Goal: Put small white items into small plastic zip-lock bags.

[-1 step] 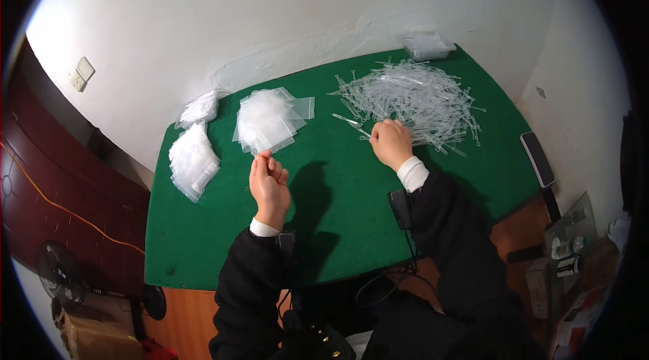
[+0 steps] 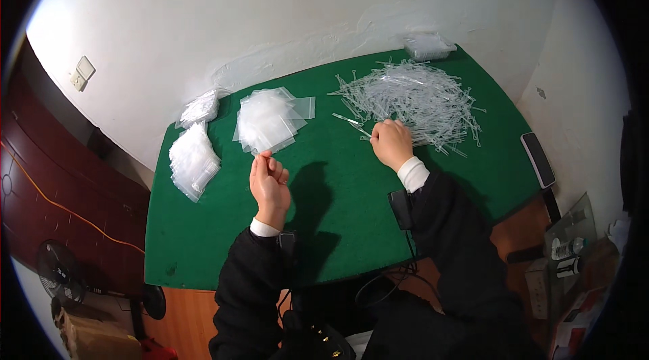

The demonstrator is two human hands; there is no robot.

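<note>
Near the front of a fanned stack of clear zip bags (image 2: 265,116), my left hand (image 2: 269,187) is raised with its fingers curled and pinched. A tiny clear bit shows at its fingertips, too small to name. At the near left edge of a large heap of thin clear plastic sticks with looped ends (image 2: 422,100), my right hand (image 2: 393,144) is closed, palm down. From its fingertips a thin clear plastic stick (image 2: 348,119) reaches out to the left over the cloth. The undersides of the right fingers are hidden.
Filled clear bags (image 2: 194,160) lie at the left, with another white bundle (image 2: 200,108) behind them. A clear box (image 2: 428,46) stands at the far right corner. A phone-like device (image 2: 537,160) lies at the right edge of the green table (image 2: 351,225). Walls border the back and right.
</note>
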